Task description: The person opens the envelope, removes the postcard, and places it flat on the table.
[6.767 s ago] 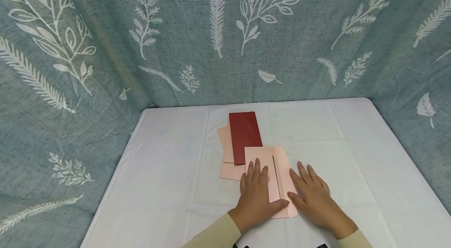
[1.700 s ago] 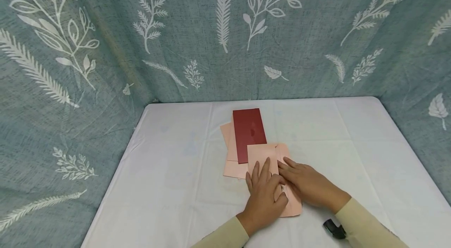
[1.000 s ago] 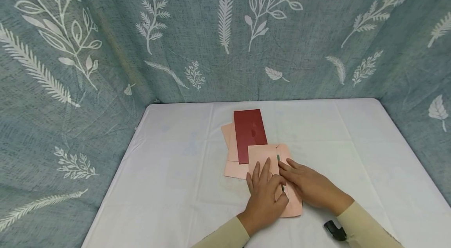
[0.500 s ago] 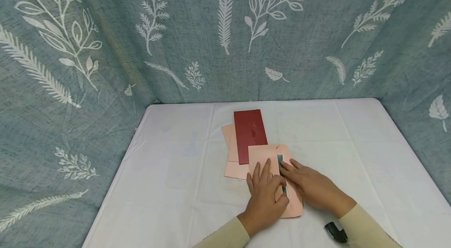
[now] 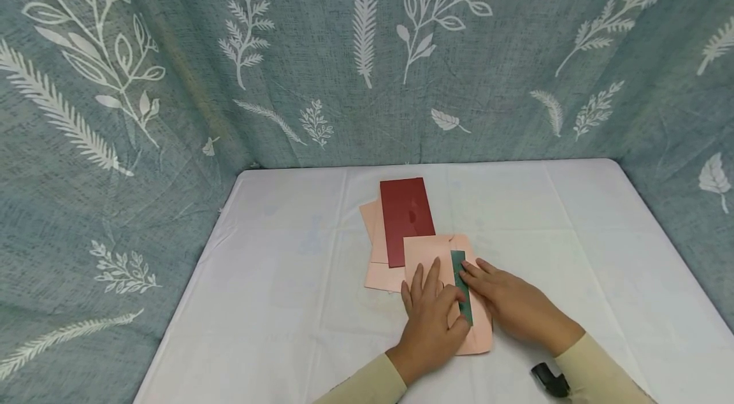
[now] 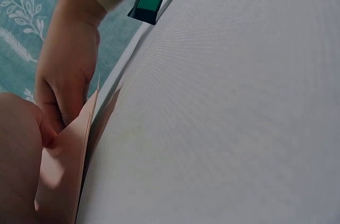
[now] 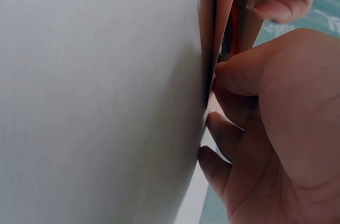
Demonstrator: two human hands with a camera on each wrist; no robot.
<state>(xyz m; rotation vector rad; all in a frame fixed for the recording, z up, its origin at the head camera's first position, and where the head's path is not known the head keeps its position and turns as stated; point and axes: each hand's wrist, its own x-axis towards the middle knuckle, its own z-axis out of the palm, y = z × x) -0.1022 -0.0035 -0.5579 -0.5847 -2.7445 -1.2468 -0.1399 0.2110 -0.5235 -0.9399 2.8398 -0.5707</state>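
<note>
The pink envelope lies on the table, well apart from its far edge and its far left and right corners. It looks like light, thin paper, stiff enough to stay flat but likely to crease or tear if you drag at its opening; steady it by the broad left panel.

From the left, you have the pale pink papers, layered and askew, flat and straight-edged with a fold line across them. The dark red envelope covers part of them, a smooth oblong with a darker patch on its face; its lower end tucks under your pink envelope.

Your left hand spreads over that pink panel, three fingers laid nearly straight, index finger and thumb bent and apart at the opening; it presses rather than grips.

Next comes the green slip, a narrow strip showing along the opening. It seems thin and bendy, perhaps slippery, so a soft pinch on its long outer edge should suit it best.

Your right hand has its fingertips on that edge and appears to pinch it, thumb beneath. Right of the opening, the flap has smooth, rounded corners.
</note>
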